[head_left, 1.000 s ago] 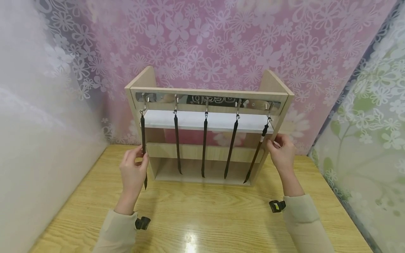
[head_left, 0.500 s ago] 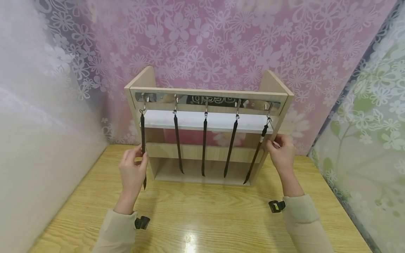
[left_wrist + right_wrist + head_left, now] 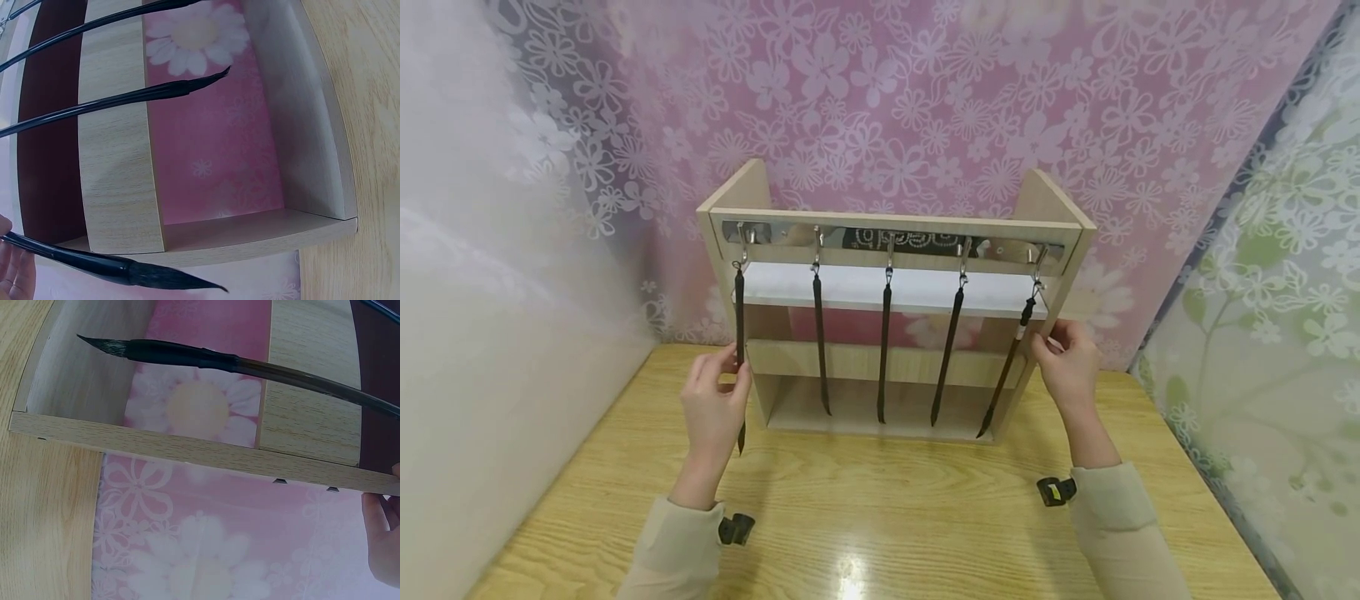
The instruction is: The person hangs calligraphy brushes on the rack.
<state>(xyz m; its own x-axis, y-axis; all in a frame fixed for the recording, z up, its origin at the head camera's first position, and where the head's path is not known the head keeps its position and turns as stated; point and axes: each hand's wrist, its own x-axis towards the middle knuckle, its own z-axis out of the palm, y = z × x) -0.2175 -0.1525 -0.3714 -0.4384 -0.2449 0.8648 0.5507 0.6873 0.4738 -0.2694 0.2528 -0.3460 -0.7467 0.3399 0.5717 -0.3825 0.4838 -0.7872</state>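
At the rack's left side, my left hand (image 3: 709, 404) pinches a dark calligraphy brush (image 3: 740, 308) partway down its handle. The brush's cord loop is up at the leftmost hook, and its pointed tip hangs below my fingers. In the left wrist view the black bristles (image 3: 169, 276) show close up. My right hand (image 3: 1070, 367) grips the right side panel (image 3: 1064, 279) of the light wooden rack, thumb at its front edge. Beside that hand hangs a brush with a brown handle and white band (image 3: 1011, 358). Between the two outer brushes, three dark brushes (image 3: 884, 350) hang from hooks.
A shiny metal hook rail (image 3: 801, 235) runs across the rack's front, above a white shelf (image 3: 850, 282). The rack stands on a wood-grain table (image 3: 880, 508). Behind it is a pink floral backdrop (image 3: 895, 108), with pale panels at left and right.
The tip of the brush in my left hand has shifted slightly left. The hanging brushes sway a little. Both hands stay almost in place.
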